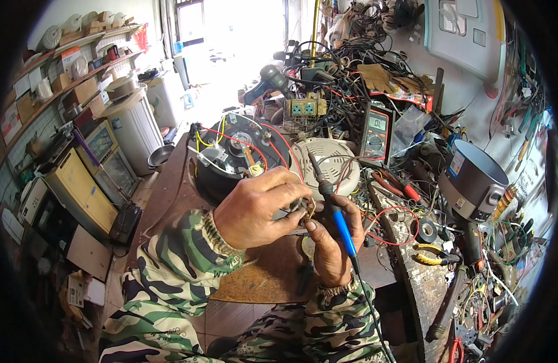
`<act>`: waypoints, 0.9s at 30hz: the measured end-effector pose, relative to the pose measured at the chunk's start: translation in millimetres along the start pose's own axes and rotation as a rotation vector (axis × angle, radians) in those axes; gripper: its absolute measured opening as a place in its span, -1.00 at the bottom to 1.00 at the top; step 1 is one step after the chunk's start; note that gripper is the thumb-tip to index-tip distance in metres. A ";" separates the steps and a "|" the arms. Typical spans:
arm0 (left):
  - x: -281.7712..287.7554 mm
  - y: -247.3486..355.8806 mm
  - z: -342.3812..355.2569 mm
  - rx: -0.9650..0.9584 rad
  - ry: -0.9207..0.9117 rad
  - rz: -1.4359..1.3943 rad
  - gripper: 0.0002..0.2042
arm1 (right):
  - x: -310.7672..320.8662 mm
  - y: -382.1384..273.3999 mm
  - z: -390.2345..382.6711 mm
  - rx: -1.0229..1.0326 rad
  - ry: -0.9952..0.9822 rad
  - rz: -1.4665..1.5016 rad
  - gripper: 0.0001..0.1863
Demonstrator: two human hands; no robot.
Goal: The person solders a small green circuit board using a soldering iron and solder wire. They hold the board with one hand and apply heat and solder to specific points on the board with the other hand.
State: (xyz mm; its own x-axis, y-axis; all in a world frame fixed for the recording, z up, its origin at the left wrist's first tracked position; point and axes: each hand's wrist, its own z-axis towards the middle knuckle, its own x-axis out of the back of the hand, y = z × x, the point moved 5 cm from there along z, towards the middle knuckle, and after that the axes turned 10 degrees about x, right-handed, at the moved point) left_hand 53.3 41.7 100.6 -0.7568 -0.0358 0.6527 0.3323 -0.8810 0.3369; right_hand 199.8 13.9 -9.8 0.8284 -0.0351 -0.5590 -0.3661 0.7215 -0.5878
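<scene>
My left hand (264, 209) is closed in a pinch on a small brass-coloured metal part (311, 210), mostly hidden by the fingers. Against the same part rests the thumb of my right hand (334, 251). That hand is also closed around a soldering iron (344, 232) with a blue handle, its dark tip pointing up and away and its cord trailing down the sleeve. Just beyond my hands stands an opened round black appliance base (221, 175) with red, yellow and white wires. Next to it lies a beige vented round cover (333, 150).
A multimeter (375, 133) leans behind the cover. On the cluttered bench at right are black tape (426, 230), yellow-handled pliers (435, 256) and a grey cooker body (472, 175). Tangled cables (363, 51) pile up behind. Shelves (79, 41) and appliances line the left wall.
</scene>
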 end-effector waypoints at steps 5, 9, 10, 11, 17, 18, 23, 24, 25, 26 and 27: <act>-3.4 2.9 -1.3 -0.086 -0.023 0.061 -0.68 | -1.3 -0.2 0.1 -0.005 -0.025 -0.020 -0.42; -1.9 2.1 -0.7 -0.161 -0.051 0.140 -0.69 | -1.3 -0.2 -0.5 0.007 -0.042 -0.044 -0.40; -0.6 1.2 0.2 -0.182 -0.052 0.132 -0.70 | -1.1 0.0 -0.6 0.011 -0.044 -0.044 -0.40; 0.9 0.3 1.1 -0.202 -0.053 0.125 -0.72 | -0.7 0.5 -0.9 0.017 -0.044 -0.033 -0.40; 0.3 -6.3 1.0 -0.225 -0.017 0.071 -0.76 | -0.7 1.1 -0.8 0.071 -0.055 -0.063 -0.38; 0.6 -6.6 1.3 -0.227 -0.012 0.070 -0.76 | 0.3 2.4 -1.0 0.078 -0.056 -0.082 -0.38; -2.5 -5.6 -0.3 -0.215 0.049 0.084 -0.77 | 0.4 1.1 -1.7 0.075 -0.051 -0.111 -0.37; -3.9 -6.0 -0.3 -0.213 0.056 0.082 -0.77 | 2.5 2.1 -2.0 0.085 -0.055 -0.115 -0.37; -5.3 -6.7 0.2 -0.195 0.053 0.062 -0.77 | 4.2 2.3 -2.3 0.095 -0.059 -0.120 -0.37; -6.7 -7.3 0.9 -0.178 0.050 0.040 -0.77 | 4.0 0.0 -2.3 0.111 -0.068 -0.149 -0.37; -8.4 -8.0 1.6 -0.162 0.046 0.017 -0.76 | 3.0 -3.5 -2.2 0.128 -0.077 -0.179 -0.37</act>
State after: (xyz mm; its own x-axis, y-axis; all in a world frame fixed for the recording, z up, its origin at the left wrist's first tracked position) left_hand 57.9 49.9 93.6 -0.7779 -0.0699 0.6244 0.2532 -0.9444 0.2097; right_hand 202.7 9.8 -10.8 0.9069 -0.1213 -0.4035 -0.1577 0.7904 -0.5920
